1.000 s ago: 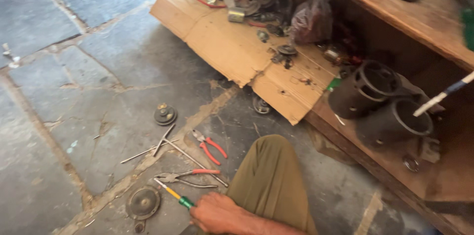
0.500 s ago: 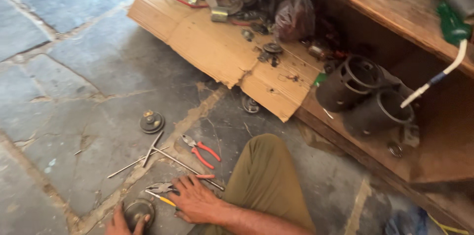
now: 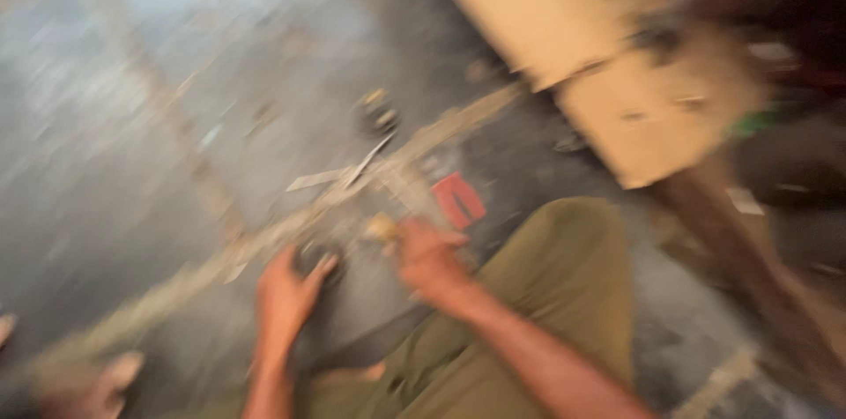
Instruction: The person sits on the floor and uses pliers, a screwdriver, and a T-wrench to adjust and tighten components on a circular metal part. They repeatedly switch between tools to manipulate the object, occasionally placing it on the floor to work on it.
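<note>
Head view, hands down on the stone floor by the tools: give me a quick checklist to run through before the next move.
1. Picture sharp enough to judge: not ok, heavy motion blur.
2. Left hand on the dark round part: ok that it touches it, cannot tell whether it grips it.
3. Right hand on the yellowish tool handle: cannot tell, fingers seem curled at it.
4. Red-handled pliers apart from both hands: ok, lying on the floor beyond the right hand.
5. Small round part further out on the floor: ok, untouched.
6. Knee in olive trousers beside the right hand: ok, not on the tools.
</note>
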